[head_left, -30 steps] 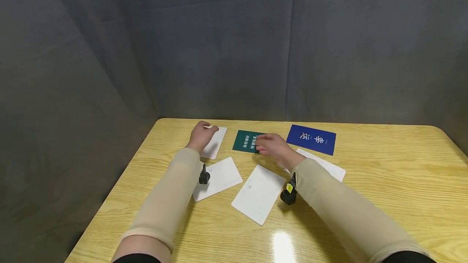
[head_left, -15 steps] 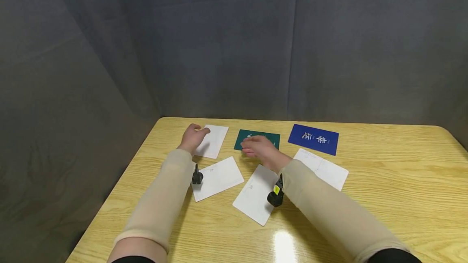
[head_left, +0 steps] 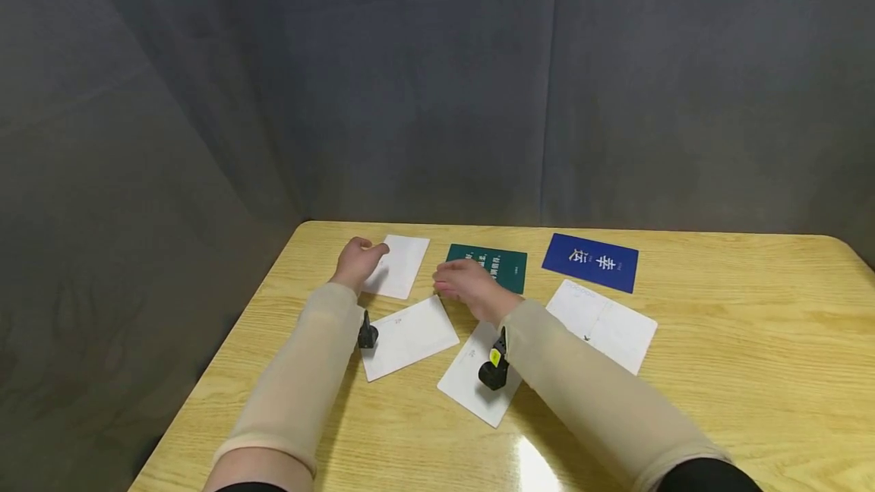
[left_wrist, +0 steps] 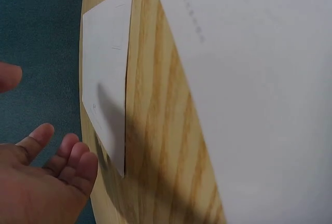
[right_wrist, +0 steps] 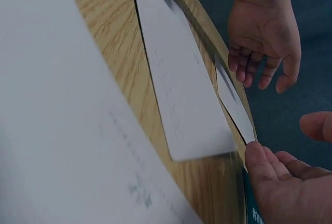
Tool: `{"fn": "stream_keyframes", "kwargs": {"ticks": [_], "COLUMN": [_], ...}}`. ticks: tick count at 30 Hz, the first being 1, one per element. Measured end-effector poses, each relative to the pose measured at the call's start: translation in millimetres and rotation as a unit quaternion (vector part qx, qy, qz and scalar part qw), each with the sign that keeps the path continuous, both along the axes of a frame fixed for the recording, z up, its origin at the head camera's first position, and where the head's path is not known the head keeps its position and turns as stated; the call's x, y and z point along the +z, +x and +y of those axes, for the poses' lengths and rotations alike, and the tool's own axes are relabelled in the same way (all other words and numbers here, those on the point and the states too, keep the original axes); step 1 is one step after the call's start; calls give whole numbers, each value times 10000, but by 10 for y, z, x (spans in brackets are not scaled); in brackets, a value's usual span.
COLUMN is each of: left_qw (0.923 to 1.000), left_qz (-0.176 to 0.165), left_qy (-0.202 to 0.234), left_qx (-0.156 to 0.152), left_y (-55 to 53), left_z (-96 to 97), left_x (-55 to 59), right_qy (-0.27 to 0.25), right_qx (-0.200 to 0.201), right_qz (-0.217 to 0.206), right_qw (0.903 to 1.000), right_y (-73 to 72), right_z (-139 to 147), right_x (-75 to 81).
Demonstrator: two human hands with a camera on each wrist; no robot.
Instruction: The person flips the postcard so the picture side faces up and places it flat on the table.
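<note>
My left hand (head_left: 360, 263) hovers at the left edge of a white postcard (head_left: 403, 264) in the far left of the table, fingers loosely bent and holding nothing. The left wrist view shows its fingers (left_wrist: 78, 162) apart from that postcard. My right hand (head_left: 470, 285) is over the near left corner of a green postcard (head_left: 509, 268) with white lettering, also empty, its fingers extended leftward. Below the hands lie two more white postcards, one on the left (head_left: 410, 336) and one in the middle (head_left: 468, 374), partly hidden by the right wrist camera.
At the right lie a blue postcard (head_left: 591, 260) with white characters and another white postcard (head_left: 615, 325), partly covered by the right sleeve. The wooden table (head_left: 738, 340) stretches to the right. A dark grey curtain (head_left: 424, 97) hangs behind and to the left.
The right hand has moved left and slightly nearer, uncovering the green postcard's right part and more of the right white postcard. The left hand has drifted a little left. The postcards lie as before.
</note>
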State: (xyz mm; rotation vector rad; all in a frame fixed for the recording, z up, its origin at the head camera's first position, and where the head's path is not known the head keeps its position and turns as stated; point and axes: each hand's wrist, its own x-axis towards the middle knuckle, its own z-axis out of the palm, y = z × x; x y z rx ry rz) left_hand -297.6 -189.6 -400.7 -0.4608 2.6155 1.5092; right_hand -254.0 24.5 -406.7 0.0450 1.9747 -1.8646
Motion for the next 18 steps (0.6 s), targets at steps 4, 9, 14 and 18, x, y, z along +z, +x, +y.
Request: {"fn": "stream_keyframes", "kwargs": {"ticks": [4, 9, 14, 18], "left_qw": [10000, 9999, 9998, 9997], "left_qz": [0, -34, -27, -55], "left_qy": [-59, 12, 30, 17], "left_qx": [49, 116, 193, 224], "left_y": [-12, 7, 18, 24], "left_z": [-20, -42, -64, -74], "left_x": [-23, -40, -55, -51], "right_qy": [-203, -238, -244, -437], "right_qx": [7, -87, -144, -224], "right_qz": [-50, -205, -352, -454], "right_qw": [9998, 9995, 9990, 9978], "right_y": [-16, -42, -49, -42], "right_z": [-86, -167, -195, -228], "right_x": [-18, -15, -36, -60]}}
